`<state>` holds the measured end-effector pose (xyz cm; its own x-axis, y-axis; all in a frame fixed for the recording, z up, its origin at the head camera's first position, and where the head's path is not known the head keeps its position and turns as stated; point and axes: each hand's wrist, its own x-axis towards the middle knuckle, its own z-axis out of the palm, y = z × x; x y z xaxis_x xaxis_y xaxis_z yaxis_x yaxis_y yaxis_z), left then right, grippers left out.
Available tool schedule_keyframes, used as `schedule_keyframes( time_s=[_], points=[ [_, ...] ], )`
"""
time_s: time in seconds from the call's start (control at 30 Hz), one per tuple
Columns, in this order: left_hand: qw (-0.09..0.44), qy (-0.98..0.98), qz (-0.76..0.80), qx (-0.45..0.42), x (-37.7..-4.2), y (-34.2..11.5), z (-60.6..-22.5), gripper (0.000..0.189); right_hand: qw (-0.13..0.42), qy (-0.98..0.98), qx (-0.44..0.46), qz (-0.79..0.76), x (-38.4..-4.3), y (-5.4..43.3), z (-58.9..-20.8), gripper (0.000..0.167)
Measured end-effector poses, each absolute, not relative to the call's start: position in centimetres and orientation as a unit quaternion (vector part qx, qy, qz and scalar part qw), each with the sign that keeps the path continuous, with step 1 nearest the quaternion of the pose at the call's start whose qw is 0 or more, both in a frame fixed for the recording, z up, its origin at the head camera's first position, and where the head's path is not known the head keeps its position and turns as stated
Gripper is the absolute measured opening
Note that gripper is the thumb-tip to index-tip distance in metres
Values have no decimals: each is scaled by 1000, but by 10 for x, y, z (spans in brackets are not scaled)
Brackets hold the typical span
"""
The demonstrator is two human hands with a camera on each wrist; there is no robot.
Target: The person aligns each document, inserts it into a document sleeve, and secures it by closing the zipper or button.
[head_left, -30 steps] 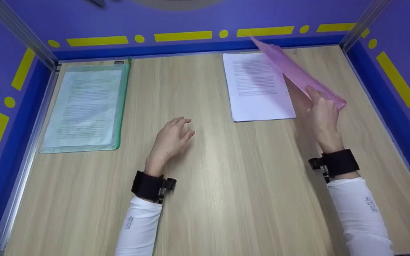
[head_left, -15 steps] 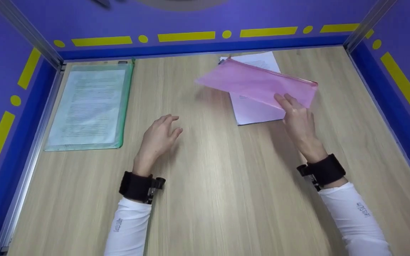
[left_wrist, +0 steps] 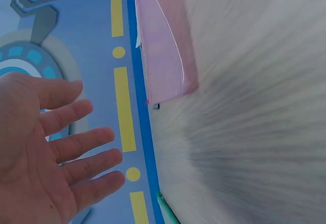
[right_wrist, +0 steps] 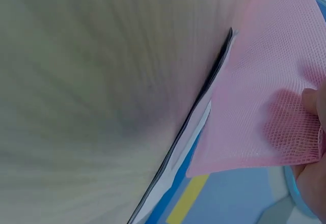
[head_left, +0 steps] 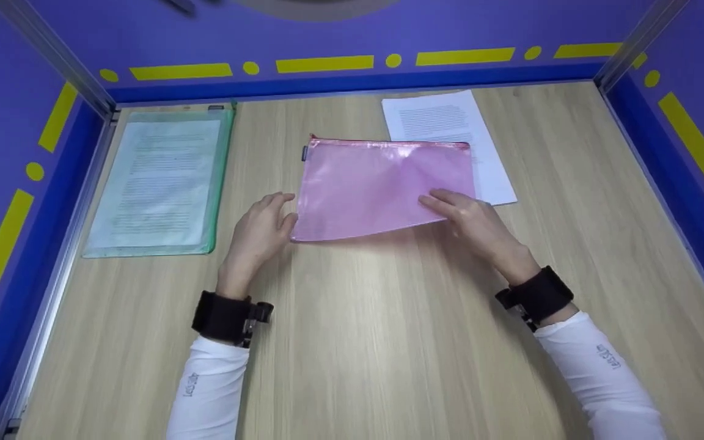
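A pink mesh zip pouch (head_left: 382, 189) is held above the table, its zipper edge facing the back wall. My right hand (head_left: 474, 223) pinches it near the lower right corner; in the right wrist view the thumb and the shadows of the fingers show through the mesh (right_wrist: 265, 81). My left hand (head_left: 260, 229) is beside the pouch's left edge, with fingers spread and relaxed; in the left wrist view the hand (left_wrist: 61, 147) appears apart from the pouch (left_wrist: 163, 51). Behind the pouch lies a stack of printed paper (head_left: 434, 116), partly covered by it.
A green zip pouch (head_left: 156, 183) with printed sheets inside lies at the table's left. The wood-grain table (head_left: 352, 342) is bounded by purple and blue walls (head_left: 327, 36) with yellow markings at the back and both sides.
My right hand has brought the pink pouch left and toward me, turning it from steeply angled to nearly level across the paper. My left hand has shifted slightly left.
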<state>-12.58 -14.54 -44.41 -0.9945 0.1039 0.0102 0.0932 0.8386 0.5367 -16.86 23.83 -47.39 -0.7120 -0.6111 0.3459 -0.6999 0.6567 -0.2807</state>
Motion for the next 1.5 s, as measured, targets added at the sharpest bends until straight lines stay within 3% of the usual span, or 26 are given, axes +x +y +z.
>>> schedule_keyframes(
  time_s=[0.5, 0.9, 1.17, 1.33, 1.5],
  points=[
    [149, 961, 223, 64, -146, -128, -465, 57, 29, -883, 443, 153, -154, 216, -484, 70],
    [215, 959, 175, 56, -149, -117, -477, 100, -95, -879, 449, 131, -136, 215, -482, 61],
    [218, 959, 172, 63, -152, -111, -478, 103, -171, -880, 424, 127, -135, 218, -480, 66],
    [210, 961, 169, 65, -155, -110, -481, 102, -166, -885, 402, 168, -143, 221, -478, 60],
    [200, 963, 170, 65, -155, -109, -485, 102, -147, -906, 294, 266, -163, 229, -476, 61]
  ],
)
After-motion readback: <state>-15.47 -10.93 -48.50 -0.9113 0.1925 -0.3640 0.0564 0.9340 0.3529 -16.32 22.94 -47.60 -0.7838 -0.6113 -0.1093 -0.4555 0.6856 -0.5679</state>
